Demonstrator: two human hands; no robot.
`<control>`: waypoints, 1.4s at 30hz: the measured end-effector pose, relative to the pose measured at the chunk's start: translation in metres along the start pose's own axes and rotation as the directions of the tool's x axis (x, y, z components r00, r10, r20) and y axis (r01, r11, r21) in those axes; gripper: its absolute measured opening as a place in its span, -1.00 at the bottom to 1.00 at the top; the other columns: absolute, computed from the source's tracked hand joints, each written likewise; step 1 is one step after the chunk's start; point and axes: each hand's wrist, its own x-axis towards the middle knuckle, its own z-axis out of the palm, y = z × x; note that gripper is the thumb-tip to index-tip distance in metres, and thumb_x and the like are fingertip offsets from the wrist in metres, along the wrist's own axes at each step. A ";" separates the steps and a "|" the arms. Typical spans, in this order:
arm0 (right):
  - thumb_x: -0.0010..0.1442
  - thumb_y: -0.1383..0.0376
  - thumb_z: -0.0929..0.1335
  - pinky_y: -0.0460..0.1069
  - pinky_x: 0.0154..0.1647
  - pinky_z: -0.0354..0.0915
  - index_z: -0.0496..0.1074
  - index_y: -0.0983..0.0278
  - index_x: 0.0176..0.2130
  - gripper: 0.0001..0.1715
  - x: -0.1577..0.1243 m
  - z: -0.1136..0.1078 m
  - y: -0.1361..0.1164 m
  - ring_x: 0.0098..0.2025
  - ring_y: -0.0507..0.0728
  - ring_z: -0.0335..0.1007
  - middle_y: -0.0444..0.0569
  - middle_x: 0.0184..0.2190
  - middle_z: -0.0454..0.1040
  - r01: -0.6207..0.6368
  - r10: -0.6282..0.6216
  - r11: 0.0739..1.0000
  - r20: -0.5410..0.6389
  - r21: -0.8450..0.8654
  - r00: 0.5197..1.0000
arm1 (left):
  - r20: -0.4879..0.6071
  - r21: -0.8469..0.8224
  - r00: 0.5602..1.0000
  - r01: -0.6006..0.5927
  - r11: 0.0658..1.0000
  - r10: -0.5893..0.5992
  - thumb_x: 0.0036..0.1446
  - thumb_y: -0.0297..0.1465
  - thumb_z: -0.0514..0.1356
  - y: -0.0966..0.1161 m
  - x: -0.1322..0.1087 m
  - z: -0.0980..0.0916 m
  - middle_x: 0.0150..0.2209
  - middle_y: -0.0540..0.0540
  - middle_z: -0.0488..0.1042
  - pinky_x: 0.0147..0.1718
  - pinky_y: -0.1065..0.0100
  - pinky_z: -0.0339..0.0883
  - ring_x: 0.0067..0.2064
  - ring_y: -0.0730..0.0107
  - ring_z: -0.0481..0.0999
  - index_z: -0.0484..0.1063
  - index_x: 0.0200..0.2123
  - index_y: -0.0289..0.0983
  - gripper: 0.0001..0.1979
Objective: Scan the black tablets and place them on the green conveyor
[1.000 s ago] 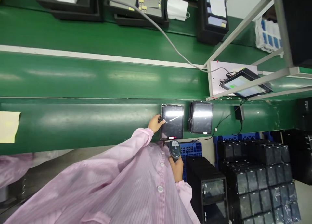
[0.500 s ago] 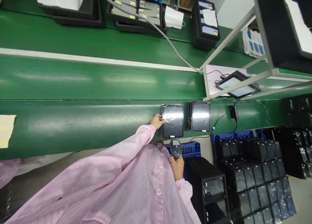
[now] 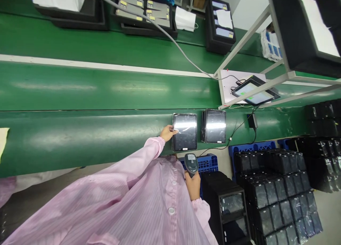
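Film-wrapped tablet point(image 3: 188, 138) lies flat on the green bench point(image 3: 93, 138), just left of the tablet stack point(image 3: 216, 128). My left hand point(image 3: 167, 132) has its thumb over one edge; can't tell if fingers pinch underneath. Right hand point(image 3: 193, 185) wraps the scanner point(image 3: 191, 162), head near the tablet's near edge. Best: tablet steady, film smooth, scanner squared to the small white label point(image 3: 185, 149).
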 end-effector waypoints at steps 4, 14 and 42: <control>0.10 0.06 0.37 0.07 -0.04 0.35 0.54 0.34 -0.10 -0.51 0.003 -0.012 0.001 -0.10 0.29 0.55 0.12 -0.18 0.64 -0.009 0.009 0.999 -0.005 0.048 1.000 | 0.005 -0.059 1.000 0.000 0.998 0.000 -0.01 -0.33 0.42 0.003 -0.005 0.003 -0.31 -0.05 0.51 -0.36 0.40 0.36 -0.32 0.38 0.51 0.44 -0.12 -0.32 -0.60; 0.12 0.01 0.39 0.09 -0.03 0.35 0.53 0.35 -0.18 -0.53 0.039 -0.029 0.013 -0.13 0.29 0.53 0.13 -0.23 0.63 0.008 -0.006 0.996 -0.027 0.093 1.000 | -0.065 0.190 0.994 -0.079 0.979 0.093 0.07 -0.26 0.36 0.003 -0.008 0.003 -0.16 -0.14 0.63 -0.26 0.31 0.50 -0.21 0.24 0.61 0.61 -0.13 -0.28 -0.68; 0.14 -0.02 0.46 0.12 0.18 0.32 0.56 0.42 0.00 -0.36 0.111 -0.078 -0.033 0.08 0.31 0.52 0.24 0.01 0.60 0.173 -0.160 0.962 -0.078 0.211 0.984 | -0.019 0.164 0.979 -0.199 0.966 0.204 0.03 -0.40 0.36 0.037 -0.075 0.056 -0.05 -0.13 0.63 -0.07 0.19 0.49 -0.19 0.21 0.64 0.53 0.00 -0.23 -0.59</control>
